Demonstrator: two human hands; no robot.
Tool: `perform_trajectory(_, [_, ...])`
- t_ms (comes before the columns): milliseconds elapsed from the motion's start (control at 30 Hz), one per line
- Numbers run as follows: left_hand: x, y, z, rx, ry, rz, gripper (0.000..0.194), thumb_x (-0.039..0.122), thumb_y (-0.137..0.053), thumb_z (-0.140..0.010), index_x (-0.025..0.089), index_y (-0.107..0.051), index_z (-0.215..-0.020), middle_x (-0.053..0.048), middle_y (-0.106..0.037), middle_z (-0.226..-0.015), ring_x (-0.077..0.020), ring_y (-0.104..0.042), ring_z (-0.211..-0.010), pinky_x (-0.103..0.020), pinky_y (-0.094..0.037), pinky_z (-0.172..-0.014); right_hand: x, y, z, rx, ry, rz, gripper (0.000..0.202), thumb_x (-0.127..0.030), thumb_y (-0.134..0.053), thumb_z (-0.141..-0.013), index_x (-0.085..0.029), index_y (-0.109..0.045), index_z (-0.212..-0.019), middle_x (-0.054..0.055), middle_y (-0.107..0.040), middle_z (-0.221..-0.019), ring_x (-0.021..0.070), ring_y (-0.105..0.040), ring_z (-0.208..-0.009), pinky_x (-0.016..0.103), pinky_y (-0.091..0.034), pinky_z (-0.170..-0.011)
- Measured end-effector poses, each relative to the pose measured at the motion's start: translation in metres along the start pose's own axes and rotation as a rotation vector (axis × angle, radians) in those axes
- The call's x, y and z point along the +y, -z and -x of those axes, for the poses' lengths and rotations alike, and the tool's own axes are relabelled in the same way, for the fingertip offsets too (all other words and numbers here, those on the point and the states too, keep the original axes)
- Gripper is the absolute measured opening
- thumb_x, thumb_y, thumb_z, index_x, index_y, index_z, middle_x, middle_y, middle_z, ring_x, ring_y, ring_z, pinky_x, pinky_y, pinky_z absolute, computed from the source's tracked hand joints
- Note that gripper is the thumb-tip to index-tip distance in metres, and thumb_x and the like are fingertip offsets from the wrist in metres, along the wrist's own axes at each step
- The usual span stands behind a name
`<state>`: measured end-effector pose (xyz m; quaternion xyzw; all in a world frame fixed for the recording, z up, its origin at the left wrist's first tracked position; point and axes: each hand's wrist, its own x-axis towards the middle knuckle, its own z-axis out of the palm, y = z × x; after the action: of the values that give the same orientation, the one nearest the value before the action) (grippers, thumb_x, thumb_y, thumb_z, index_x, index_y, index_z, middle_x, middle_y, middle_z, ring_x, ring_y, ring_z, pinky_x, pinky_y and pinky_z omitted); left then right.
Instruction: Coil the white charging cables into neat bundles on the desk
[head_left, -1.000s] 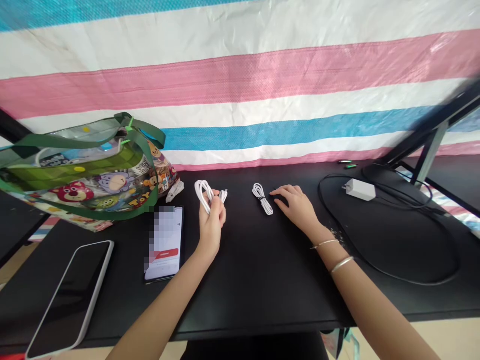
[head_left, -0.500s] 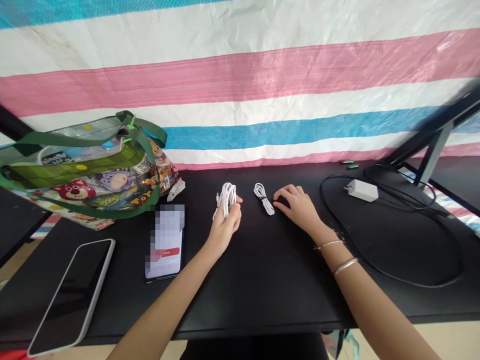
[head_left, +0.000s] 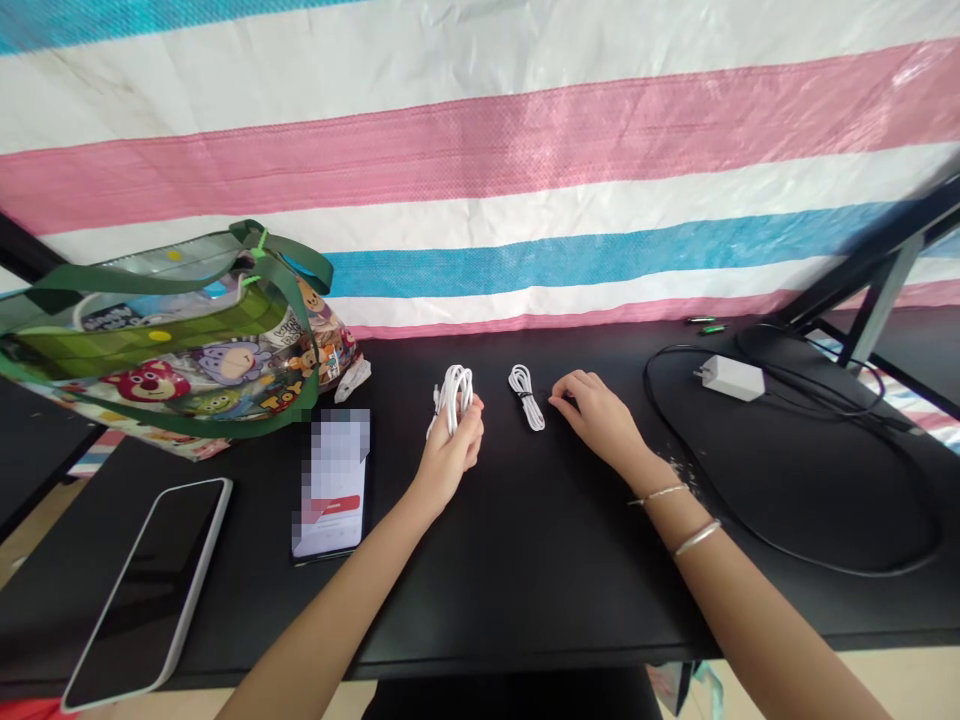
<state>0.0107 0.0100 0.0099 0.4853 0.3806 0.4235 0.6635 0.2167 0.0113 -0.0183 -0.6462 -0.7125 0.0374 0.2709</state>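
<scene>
My left hand [head_left: 452,452] is closed around a coiled white cable [head_left: 458,385], whose loops stand up above the fingers. One plug end of that cable shows beside the loops, left of the hand. A second white cable [head_left: 526,398], bundled with a black tie, lies on the black table between my hands. Just right of this bundle, my right hand [head_left: 598,418] rests low over the table, apart from the cable. Its thumb and forefinger are drawn together at the tips. Whatever may be between them is too small or dark to make out.
On the left are a phone with a lit screen [head_left: 330,485], a dark-screened phone [head_left: 146,595], a cartoon bag [head_left: 217,370] and a crumpled white scrap [head_left: 352,380]. A white charger [head_left: 733,378], black cable [head_left: 757,553] and small green pieces [head_left: 714,329] lie on the right.
My right hand has shifted slightly right, and its thumb and forefinger tips have come closer together. The left hand still holds the coiled cable. The view has turned slightly.
</scene>
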Motion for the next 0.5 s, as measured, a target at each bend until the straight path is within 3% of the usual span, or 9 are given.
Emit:
perform_trajectory(133, [-0.001,0.0,0.0,-0.035,0.065,0.058,0.035,0.049,-0.062,-0.074,0.02,-0.044,-0.082,0.012,-0.029,-0.052,-0.0014,-0.02,-0.035,-0.016,-0.013,-0.037,0.0,0.005,-0.003,0.052,-0.128,-0.341,0.016,-0.031,-0.052,-0.084,-0.022,-0.05,-0.07,0.004,-0.061,-0.071,0.0193,-0.06,-0.066,0.031,-0.048,-0.058])
perform_trajectory(267, [-0.001,0.0,0.001,-0.122,0.144,0.109,0.035,0.049,-0.061,-0.075,0.019,-0.045,-0.083,0.012,-0.031,-0.053,-0.0015,-0.019,-0.035,-0.016,-0.018,-0.035,-0.013,0.013,-0.003,0.052,-0.119,-0.747,0.033,-0.054,-0.055,-0.08,-0.022,-0.05,-0.073,0.003,-0.062,-0.072,0.0187,-0.064,-0.073,0.032,-0.053,-0.068])
perform_trajectory(400, [-0.002,-0.002,0.003,-0.2,0.177,0.097,0.036,0.052,-0.057,-0.075,0.019,-0.045,-0.083,0.013,-0.03,-0.05,-0.002,-0.019,-0.036,-0.016,-0.022,-0.035,-0.038,0.019,0.004,-0.021,-0.029,-0.861,0.035,-0.055,-0.056,-0.081,-0.021,-0.051,-0.074,0.002,-0.059,-0.071,0.016,-0.061,-0.07,0.03,-0.052,-0.067])
perform_trajectory(500, [-0.005,-0.003,0.004,-0.238,0.184,0.037,0.035,0.053,-0.053,-0.076,0.018,-0.044,-0.08,0.013,-0.032,-0.049,-0.0019,-0.021,-0.035,-0.017,-0.025,-0.036,-0.053,0.019,0.009,-0.084,0.113,-0.799,0.033,-0.051,-0.05,-0.087,-0.021,-0.051,-0.074,0.001,-0.056,-0.07,0.0139,-0.057,-0.065,0.027,-0.05,-0.063])
